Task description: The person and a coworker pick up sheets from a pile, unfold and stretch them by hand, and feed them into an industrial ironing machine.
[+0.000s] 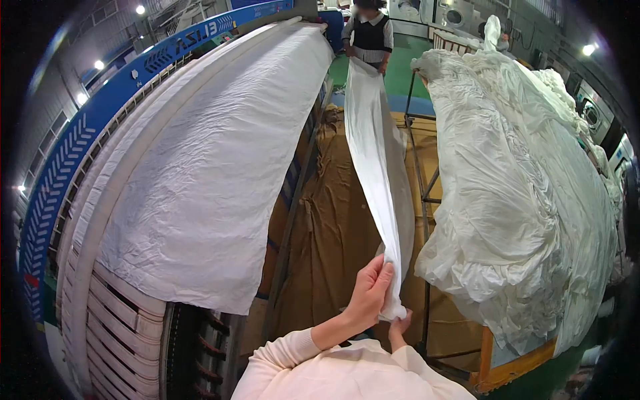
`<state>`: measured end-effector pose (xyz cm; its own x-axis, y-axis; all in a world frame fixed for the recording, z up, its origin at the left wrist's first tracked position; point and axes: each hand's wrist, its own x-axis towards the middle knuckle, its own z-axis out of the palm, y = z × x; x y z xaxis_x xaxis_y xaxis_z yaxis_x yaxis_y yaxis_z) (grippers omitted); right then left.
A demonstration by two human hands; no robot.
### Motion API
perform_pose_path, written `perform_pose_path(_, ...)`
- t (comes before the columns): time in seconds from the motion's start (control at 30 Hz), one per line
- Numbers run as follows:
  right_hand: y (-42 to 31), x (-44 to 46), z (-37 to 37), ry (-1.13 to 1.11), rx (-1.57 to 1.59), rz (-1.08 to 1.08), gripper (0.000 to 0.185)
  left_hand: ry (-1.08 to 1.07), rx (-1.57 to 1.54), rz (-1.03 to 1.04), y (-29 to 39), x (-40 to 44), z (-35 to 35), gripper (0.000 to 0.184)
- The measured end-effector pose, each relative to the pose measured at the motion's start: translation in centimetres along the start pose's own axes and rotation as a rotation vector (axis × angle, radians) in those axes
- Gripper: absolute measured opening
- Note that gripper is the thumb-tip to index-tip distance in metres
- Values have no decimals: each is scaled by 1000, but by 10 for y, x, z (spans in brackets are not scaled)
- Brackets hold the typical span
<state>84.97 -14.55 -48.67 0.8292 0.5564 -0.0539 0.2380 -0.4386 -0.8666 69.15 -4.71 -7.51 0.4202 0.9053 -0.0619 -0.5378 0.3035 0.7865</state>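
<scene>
Below, brown sheeting (333,213) underlies the white cloth (371,153), green floor (400,61) beyond.

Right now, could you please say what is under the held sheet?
A wrinkled brown covering shows below, beside the held sheet; the part the sheet hides cannot be seen.

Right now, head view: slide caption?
Left hand and right hand grip a sheet; a co-worker holds its far end.

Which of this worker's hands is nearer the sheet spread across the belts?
Left. The left hand grips a cloth right of the spread sheet; the right hand, at that cloth's lower end, is farther right.
</scene>
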Motion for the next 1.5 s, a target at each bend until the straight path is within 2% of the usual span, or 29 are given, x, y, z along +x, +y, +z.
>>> perform_pose_path(0.07, -8, -1, -15, 0, -78, -90, 23, 8, 40, 21, 3, -1, -6, 26)
perform_pose_path(0.17, -13, 2, -22, -27, 7, -68, 35, 5, 70, 60, 9, -5, -8, 26)
perform_pose_path(0.27, -19, -2, -30, -87, -87, -20, 29, 21, 94, 102, 16, -9, -6, 22)
perform_pose_path(0.37, -29, -10, -44, -248, -268, 27, 26, 45, 165, 172, 23, -13, -4, 19)
perform_pose_path(0.47, -21, -14, -51, -468, -384, -247, 23, 14, 333, 234, 38, -21, -11, 17)
perform_pose_path(0.57, -48, -24, -49, -643, -271, -394, 18, -6, 569, 364, 78, -31, -30, 19)
perform_pose_path(0.63, -65, -36, -31, -727, -288, -620, 21, 119, 862, 523, 131, -50, -51, 20)
perform_pose_path(0.67, -79, -41, -17, -767, -292, -736, 22, 256, 837, 531, 150, -61, -73, 21)
perform_pose_path(0.73, -155, -71, -20, -1001, -366, -788, 22, 448, 977, 561, 210, -100, -103, 24)
perform_pose_path(0.77, -164, -84, -8, -1084, -350, -883, 23, 515, 1026, 638, 239, -119, -111, 27)
perform_pose_path(0.8, -173, -97, 3, -1169, -335, -980, 25, 666, 1050, 693, 262, -139, -146, 26)
perform_pose_path(0.87, -229, -137, 11, -1339, -432, -1068, 29, 985, 1217, 796, 315, -181, -171, 26)
perform_pose_path(0.93, -258, -175, 21, -1407, -356, -1130, 32, 1031, 1413, 823, 363, -223, -208, 32)
perform_pose_path(1.03, -292, -216, 36, -1521, -313, -1218, 32, 1050, 1692, 540, 420, -279, -278, 35)
perform_pose_path(1.07, -299, -228, 41, -1563, -311, -1245, 31, 1130, 1846, 336, 434, -294, -305, 25)
perform_pose_path(1.1, -301, -240, 47, -1581, -346, -1252, 30, 1202, 1989, 116, 443, -305, -338, 23)
perform_pose_path(1.13, -304, -250, 54, -1595, -382, -1261, 28, 1266, 2118, -115, 446, -310, -367, 32)
perform_pose_path(1.23, -310, -270, 68, -1584, -450, -1264, 23, 1484, 2536, 185, 406, -316, -461, 16)
perform_pose_path(1.3, -312, -284, 79, -1557, -438, -1260, 21, 1464, 2754, 23, 395, -301, -445, 26)
perform_pose_path(1.43, -314, -303, 89, -1527, -417, -1257, 20, 1648, 2776, -286, 441, -298, -435, 37)
perform_pose_path(1.5, -326, -310, 97, -1524, -392, -1258, 20, 1356, 2990, 105, 438, -298, -402, 47)
